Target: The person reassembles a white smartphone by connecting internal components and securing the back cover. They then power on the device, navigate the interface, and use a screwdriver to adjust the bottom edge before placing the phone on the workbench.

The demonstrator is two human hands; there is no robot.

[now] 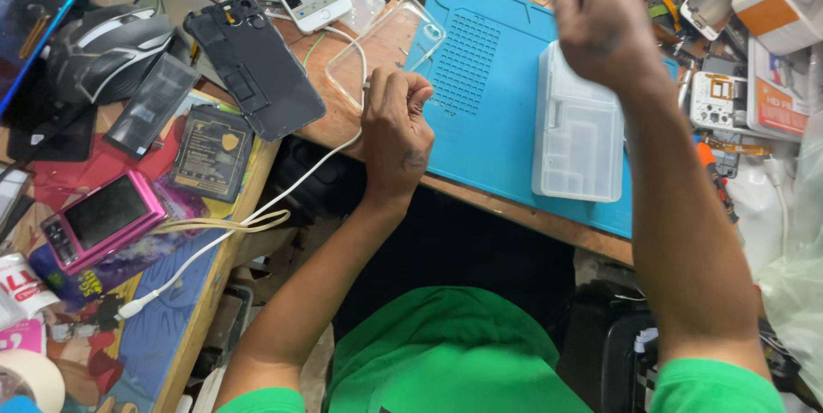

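Left hand (396, 134): fingers curled shut on a thin tool at the blue mat's (506, 87) edge, beside a clear phone case (386, 44). Right hand (600, 23): raised fist, contents indiscernible, above a translucent plastic box (579, 134) on the desk (343, 126).

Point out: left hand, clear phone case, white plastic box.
left hand (396, 132), head view, back of the fist.
clear phone case (387, 42), head view, flat middle panel.
white plastic box (576, 137), head view, lid centre.

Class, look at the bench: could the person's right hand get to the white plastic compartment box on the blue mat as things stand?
Probably yes. The right hand is raised in a fist just above the white compartment box on the blue mat, and nothing lies between them.
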